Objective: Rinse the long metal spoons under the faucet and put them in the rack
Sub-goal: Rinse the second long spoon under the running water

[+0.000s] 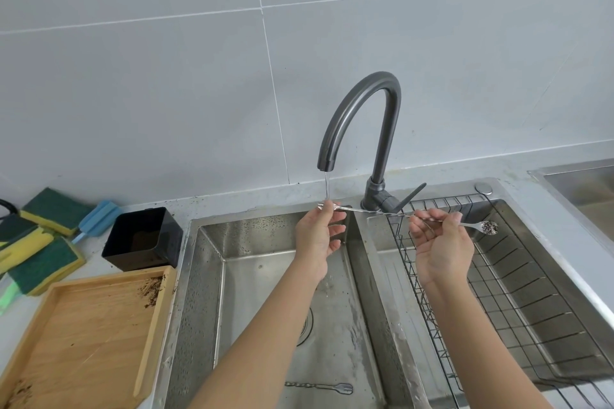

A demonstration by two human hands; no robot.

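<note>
A long metal spoon (382, 212) was held level beneath the faucet (362, 123), the left hand (317, 236) pinching its handle end in the thin water stream and the right hand (442, 242) closed on the shaft. Its speckled bowl projected over the wire rack (518, 292), while a second utensil (319, 387) lay in the left sink basin (212, 276).

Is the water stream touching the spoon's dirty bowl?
Apart. Head view: the stream lands on the handle end at the left hand; the bowl sits over the rack.
</note>
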